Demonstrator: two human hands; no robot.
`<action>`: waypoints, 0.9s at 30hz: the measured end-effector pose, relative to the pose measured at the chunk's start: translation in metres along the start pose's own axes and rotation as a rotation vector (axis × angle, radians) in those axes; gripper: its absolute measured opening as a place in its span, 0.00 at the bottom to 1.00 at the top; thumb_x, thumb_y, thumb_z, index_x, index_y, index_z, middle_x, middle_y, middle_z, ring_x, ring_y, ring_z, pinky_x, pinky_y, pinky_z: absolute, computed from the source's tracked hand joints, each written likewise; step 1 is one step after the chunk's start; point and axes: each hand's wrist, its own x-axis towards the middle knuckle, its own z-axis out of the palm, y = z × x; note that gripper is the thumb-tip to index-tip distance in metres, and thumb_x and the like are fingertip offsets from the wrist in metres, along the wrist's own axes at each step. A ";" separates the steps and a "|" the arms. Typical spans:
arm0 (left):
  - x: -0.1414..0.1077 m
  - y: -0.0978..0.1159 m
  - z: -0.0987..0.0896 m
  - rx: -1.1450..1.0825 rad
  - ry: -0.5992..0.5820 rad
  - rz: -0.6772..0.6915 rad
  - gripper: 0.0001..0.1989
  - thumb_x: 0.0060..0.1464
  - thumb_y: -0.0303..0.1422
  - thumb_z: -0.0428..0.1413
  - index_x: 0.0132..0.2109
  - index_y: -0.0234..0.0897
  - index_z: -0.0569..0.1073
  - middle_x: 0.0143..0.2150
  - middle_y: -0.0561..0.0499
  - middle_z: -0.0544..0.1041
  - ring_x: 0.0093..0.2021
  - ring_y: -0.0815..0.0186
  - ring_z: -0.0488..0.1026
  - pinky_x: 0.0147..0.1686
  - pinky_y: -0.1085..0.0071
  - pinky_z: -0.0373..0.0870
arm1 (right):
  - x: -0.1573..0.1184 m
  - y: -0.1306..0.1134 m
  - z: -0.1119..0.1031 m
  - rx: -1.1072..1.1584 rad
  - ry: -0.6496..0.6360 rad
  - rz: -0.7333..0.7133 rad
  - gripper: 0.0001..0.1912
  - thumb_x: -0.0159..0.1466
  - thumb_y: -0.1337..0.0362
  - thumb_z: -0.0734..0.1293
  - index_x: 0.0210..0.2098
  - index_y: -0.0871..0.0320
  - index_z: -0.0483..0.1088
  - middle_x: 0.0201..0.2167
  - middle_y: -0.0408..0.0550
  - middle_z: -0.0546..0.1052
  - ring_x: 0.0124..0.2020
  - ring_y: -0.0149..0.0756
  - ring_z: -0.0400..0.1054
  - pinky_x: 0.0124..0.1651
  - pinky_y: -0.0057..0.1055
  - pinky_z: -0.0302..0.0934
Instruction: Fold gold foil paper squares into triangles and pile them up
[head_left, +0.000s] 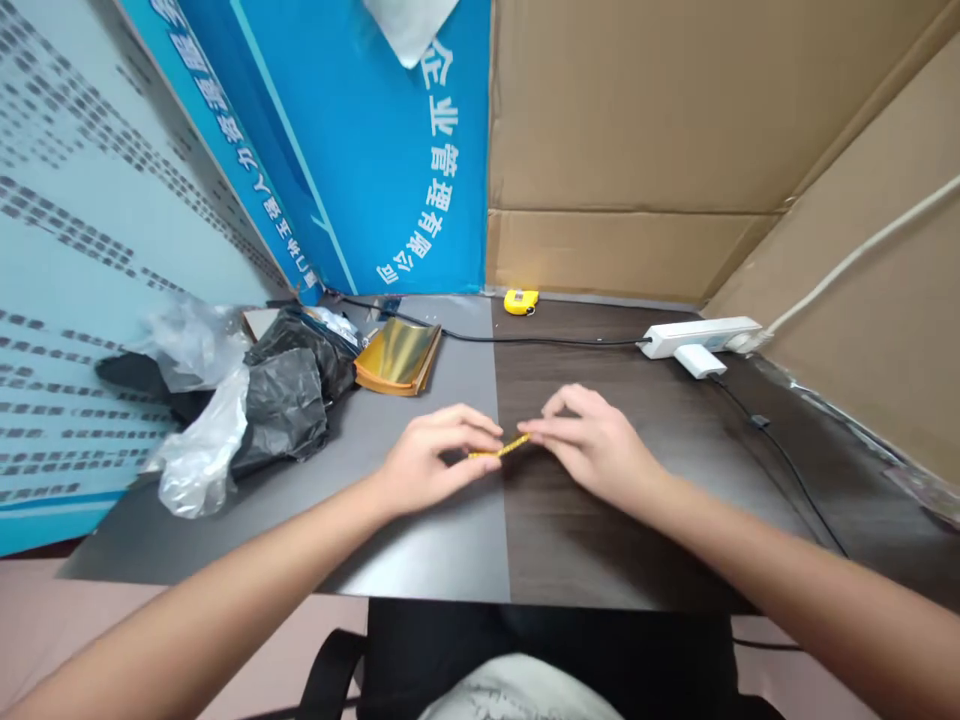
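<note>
A thin, yellow-gold strip point(513, 445) is stretched between my two hands above the middle of the table. My left hand point(439, 455) pinches its left end between thumb and fingers, and part of the strip shows in the gap of that grip. At the strip's right end, the fingertips of my right hand point(589, 440) are closed on it. The strip is narrow with darker flecks, too small to make out exactly. Behind my left hand lies a stack of gold, shiny sheets point(397, 355).
Crumpled black plastic bags point(289, 400) and clear bags point(202, 440) lie at the left. A yellow tape measure point(520, 302) sits near the back wall. At the right is a white power strip point(701, 335) with a plugged-in adapter point(700, 361); a black cable point(540, 340) crosses the table's back.
</note>
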 end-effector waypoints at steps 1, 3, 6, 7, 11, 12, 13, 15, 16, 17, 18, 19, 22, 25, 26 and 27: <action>0.012 -0.013 0.003 0.019 0.009 -0.042 0.09 0.63 0.37 0.60 0.44 0.35 0.81 0.43 0.44 0.83 0.40 0.67 0.80 0.36 0.75 0.78 | 0.010 0.017 0.004 0.008 -0.001 0.004 0.12 0.72 0.65 0.65 0.43 0.52 0.82 0.31 0.46 0.74 0.34 0.33 0.69 0.38 0.33 0.62; 0.033 -0.037 0.011 0.086 0.028 -0.067 0.11 0.65 0.37 0.58 0.46 0.34 0.81 0.40 0.45 0.83 0.36 0.68 0.80 0.32 0.77 0.76 | 0.026 0.049 0.012 0.000 -0.071 0.031 0.11 0.71 0.64 0.66 0.44 0.52 0.82 0.32 0.47 0.75 0.35 0.34 0.68 0.42 0.35 0.62; 0.055 -0.066 0.022 0.213 0.055 -0.098 0.13 0.69 0.35 0.52 0.48 0.34 0.81 0.40 0.45 0.84 0.34 0.69 0.79 0.35 0.75 0.76 | 0.042 0.088 0.027 -0.047 -0.120 0.065 0.10 0.70 0.64 0.67 0.45 0.51 0.82 0.31 0.47 0.76 0.36 0.36 0.68 0.46 0.38 0.60; 0.060 -0.073 0.025 0.261 0.041 -0.104 0.13 0.69 0.35 0.52 0.49 0.35 0.80 0.42 0.45 0.84 0.36 0.68 0.80 0.37 0.74 0.76 | 0.046 0.098 0.031 -0.058 -0.145 0.075 0.09 0.69 0.64 0.68 0.44 0.50 0.82 0.31 0.47 0.77 0.36 0.36 0.68 0.47 0.38 0.60; 0.073 -0.092 0.031 0.469 -0.073 -0.121 0.13 0.67 0.33 0.53 0.51 0.39 0.80 0.50 0.47 0.83 0.43 0.64 0.81 0.42 0.71 0.75 | 0.060 0.125 0.046 -0.118 -0.215 0.162 0.12 0.68 0.66 0.68 0.47 0.53 0.82 0.41 0.51 0.80 0.46 0.43 0.67 0.54 0.43 0.59; 0.075 -0.095 0.031 0.517 -0.110 -0.126 0.13 0.67 0.32 0.53 0.52 0.40 0.80 0.52 0.47 0.82 0.44 0.64 0.80 0.41 0.71 0.74 | 0.063 0.129 0.050 -0.136 -0.221 0.190 0.14 0.69 0.68 0.66 0.50 0.55 0.81 0.46 0.53 0.80 0.49 0.46 0.66 0.55 0.45 0.58; 0.076 -0.096 0.032 0.564 -0.144 -0.134 0.13 0.66 0.30 0.53 0.52 0.40 0.79 0.53 0.47 0.82 0.43 0.63 0.80 0.40 0.70 0.74 | 0.065 0.132 0.053 -0.155 -0.225 0.221 0.17 0.69 0.69 0.64 0.54 0.56 0.79 0.50 0.55 0.78 0.52 0.48 0.65 0.56 0.47 0.58; 0.078 -0.097 0.033 0.649 -0.196 -0.156 0.13 0.66 0.28 0.52 0.51 0.39 0.79 0.51 0.45 0.82 0.42 0.62 0.79 0.37 0.69 0.72 | 0.069 0.136 0.059 -0.184 -0.241 0.277 0.22 0.68 0.71 0.62 0.60 0.60 0.74 0.56 0.58 0.75 0.54 0.51 0.64 0.56 0.48 0.59; 0.079 -0.098 0.034 0.686 -0.216 -0.167 0.13 0.66 0.28 0.51 0.51 0.38 0.79 0.50 0.44 0.82 0.42 0.61 0.79 0.36 0.68 0.72 | 0.070 0.137 0.062 -0.194 -0.253 0.300 0.22 0.68 0.71 0.62 0.60 0.62 0.74 0.56 0.59 0.75 0.54 0.51 0.64 0.55 0.47 0.60; 0.080 -0.097 0.034 0.718 -0.233 -0.177 0.13 0.66 0.29 0.51 0.51 0.38 0.79 0.49 0.44 0.82 0.42 0.60 0.78 0.36 0.68 0.71 | 0.072 0.137 0.064 -0.202 -0.264 0.319 0.21 0.69 0.69 0.62 0.59 0.62 0.74 0.55 0.59 0.76 0.52 0.51 0.65 0.53 0.46 0.61; 0.081 -0.097 0.035 0.746 -0.248 -0.185 0.13 0.67 0.29 0.51 0.51 0.38 0.79 0.48 0.43 0.82 0.42 0.60 0.77 0.36 0.67 0.71 | 0.073 0.138 0.065 -0.208 -0.273 0.336 0.19 0.70 0.68 0.62 0.56 0.63 0.76 0.53 0.59 0.77 0.51 0.50 0.66 0.52 0.45 0.62; 0.083 -0.097 0.035 0.769 -0.260 -0.194 0.13 0.67 0.30 0.51 0.51 0.39 0.79 0.47 0.43 0.81 0.43 0.59 0.77 0.35 0.67 0.71 | 0.073 0.137 0.066 -0.215 -0.278 0.349 0.17 0.70 0.66 0.62 0.53 0.62 0.77 0.51 0.59 0.77 0.50 0.49 0.66 0.51 0.43 0.62; 0.087 -0.098 0.037 0.817 -0.276 -0.219 0.13 0.68 0.32 0.51 0.51 0.40 0.79 0.46 0.44 0.80 0.44 0.59 0.75 0.36 0.68 0.70 | 0.075 0.135 0.067 -0.240 -0.269 0.386 0.15 0.72 0.64 0.61 0.47 0.60 0.78 0.48 0.58 0.78 0.49 0.48 0.67 0.50 0.41 0.62; 0.093 -0.100 0.040 0.843 -0.272 -0.236 0.13 0.68 0.31 0.50 0.49 0.40 0.79 0.45 0.44 0.78 0.45 0.59 0.73 0.36 0.68 0.70 | 0.075 0.131 0.067 -0.255 -0.249 0.408 0.15 0.73 0.64 0.59 0.48 0.58 0.77 0.48 0.57 0.78 0.49 0.47 0.68 0.49 0.40 0.61; 0.095 -0.102 0.041 0.847 -0.268 -0.238 0.13 0.68 0.30 0.50 0.48 0.39 0.79 0.45 0.44 0.78 0.45 0.59 0.73 0.37 0.68 0.70 | 0.076 0.130 0.066 -0.258 -0.242 0.412 0.15 0.73 0.64 0.59 0.49 0.58 0.76 0.48 0.56 0.78 0.49 0.47 0.68 0.49 0.39 0.61; 0.097 -0.104 0.042 0.850 -0.263 -0.237 0.13 0.68 0.30 0.49 0.48 0.39 0.80 0.46 0.43 0.78 0.46 0.59 0.72 0.38 0.67 0.70 | 0.076 0.129 0.066 -0.261 -0.236 0.414 0.15 0.73 0.64 0.58 0.49 0.58 0.76 0.48 0.56 0.78 0.49 0.47 0.68 0.48 0.39 0.61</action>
